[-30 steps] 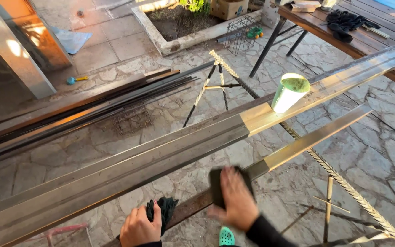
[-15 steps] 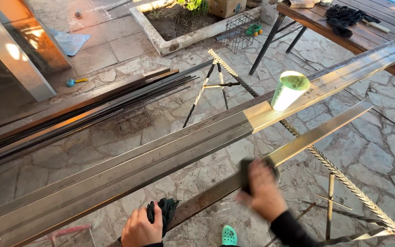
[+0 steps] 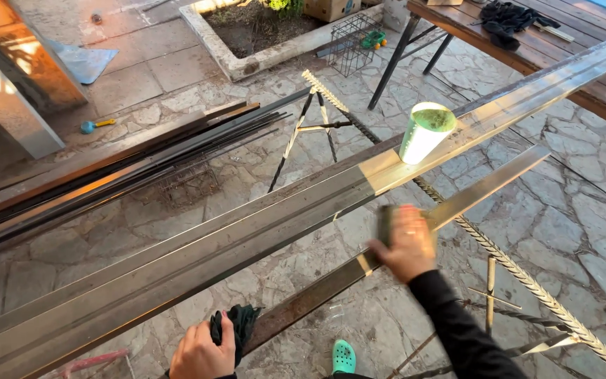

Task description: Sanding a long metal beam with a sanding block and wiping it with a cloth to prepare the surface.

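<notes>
My right hand [image 3: 408,243] presses a dark rubbing pad [image 3: 385,224] onto a long flat metal bar [image 3: 489,186] that runs diagonally from lower left to upper right. At the bar's near end, my left hand [image 3: 201,351] grips the bar through a dark green cloth [image 3: 236,326]. Beyond the flat bar lies a wider, longer metal profile [image 3: 247,224], parallel to it. A white can with a green top [image 3: 426,132] stands upright on that profile, just beyond my right hand.
A bundle of dark metal rods and profiles [image 3: 120,175] lies on the stone paving at left. A wooden table [image 3: 548,42] with dark gloves stands at upper right. Twisted rebar trestles [image 3: 520,281] support the bars. A green clog [image 3: 344,356] shows below.
My right hand has slid the pad along the flat bar to the upper right, away from my left hand. The left hand has stayed at the bar's near end.
</notes>
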